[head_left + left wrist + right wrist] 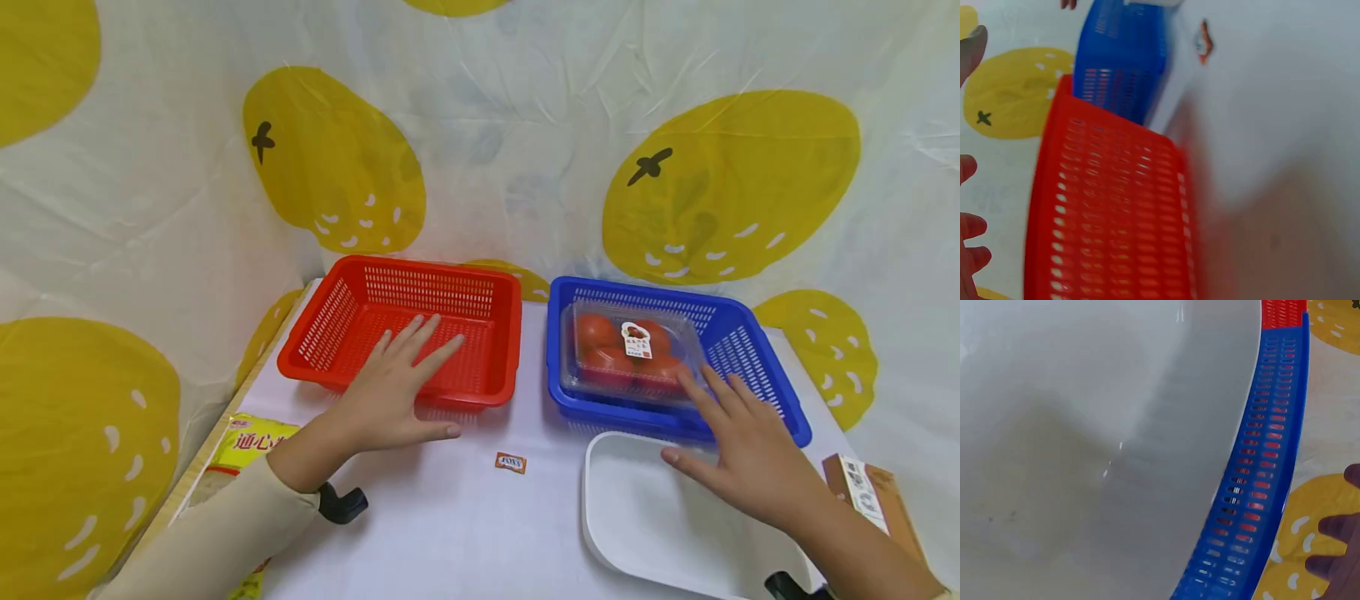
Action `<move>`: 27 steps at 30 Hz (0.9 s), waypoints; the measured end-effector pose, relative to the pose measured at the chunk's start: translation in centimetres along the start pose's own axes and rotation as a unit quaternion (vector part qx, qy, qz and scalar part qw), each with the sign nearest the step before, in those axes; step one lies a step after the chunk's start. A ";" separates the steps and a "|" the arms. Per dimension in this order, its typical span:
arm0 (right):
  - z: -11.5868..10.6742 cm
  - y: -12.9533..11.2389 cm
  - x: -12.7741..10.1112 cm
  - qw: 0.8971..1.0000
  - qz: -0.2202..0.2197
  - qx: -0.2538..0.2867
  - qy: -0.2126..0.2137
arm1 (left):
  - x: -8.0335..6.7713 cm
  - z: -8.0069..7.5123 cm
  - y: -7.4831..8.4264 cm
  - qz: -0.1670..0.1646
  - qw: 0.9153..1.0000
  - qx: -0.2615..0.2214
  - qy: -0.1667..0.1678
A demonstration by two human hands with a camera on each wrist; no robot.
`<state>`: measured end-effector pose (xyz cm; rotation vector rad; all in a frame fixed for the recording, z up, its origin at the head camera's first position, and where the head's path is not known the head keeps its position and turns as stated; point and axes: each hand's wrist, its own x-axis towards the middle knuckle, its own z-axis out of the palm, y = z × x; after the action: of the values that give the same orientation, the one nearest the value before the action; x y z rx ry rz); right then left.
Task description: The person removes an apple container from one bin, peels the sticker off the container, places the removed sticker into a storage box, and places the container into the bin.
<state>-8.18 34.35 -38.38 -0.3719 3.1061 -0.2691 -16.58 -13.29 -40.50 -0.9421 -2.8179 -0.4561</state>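
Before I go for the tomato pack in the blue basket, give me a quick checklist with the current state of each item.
1. Right hand free: ok, fingers straight, holding nothing.
2. Right hand near the tomato pack: ok, fingertips reach over the near rim of the blue basket; contact with the pack cannot tell.
3. Pack lid closed: cannot tell, though the clear cover with its label looks seated.
4. Left hand out of the way: ok, it lies flat over the near rim of the red basket.
5. White tray bare: ok, nothing lies in the visible part.
6. Small sachet clear of the path: ok, it lies between the hands.
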 end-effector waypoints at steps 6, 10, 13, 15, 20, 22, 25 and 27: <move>-0.9 0.8 0.9 0.999 -0.034 0.032 0.001 | 2.0 -0.6 1.8 0.013 0.999 -0.036 0.019; -1.3 1.2 1.3 0.997 -0.041 0.067 0.000 | 3.5 -0.5 3.2 0.021 0.996 -0.081 0.029; -1.3 1.4 1.5 0.995 -0.040 0.093 0.000 | 4.6 -0.2 4.2 0.021 0.993 -0.117 0.027; -1.4 1.6 1.6 0.994 -0.038 0.103 0.000 | 5.2 0.1 4.9 0.025 0.990 -0.137 0.026; -1.4 2.4 2.1 0.988 -0.022 0.154 -0.009 | 6.8 0.7 6.5 0.042 0.981 -0.188 0.031; -1.5 2.9 2.4 0.984 -0.013 0.179 -0.012 | 7.5 1.0 7.1 0.051 0.976 -0.211 0.032; -1.9 3.8 2.9 0.979 0.004 0.203 -0.021 | 8.5 1.7 8.0 0.059 0.966 -0.249 0.028; -2.2 4.4 3.3 0.974 0.008 0.227 -0.026 | 9.2 2.2 8.5 0.062 0.959 -0.275 0.027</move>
<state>-12.51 38.17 -36.88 -0.3338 2.8702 -0.9260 -18.85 -0.93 -38.50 -1.1590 -2.5993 -1.2657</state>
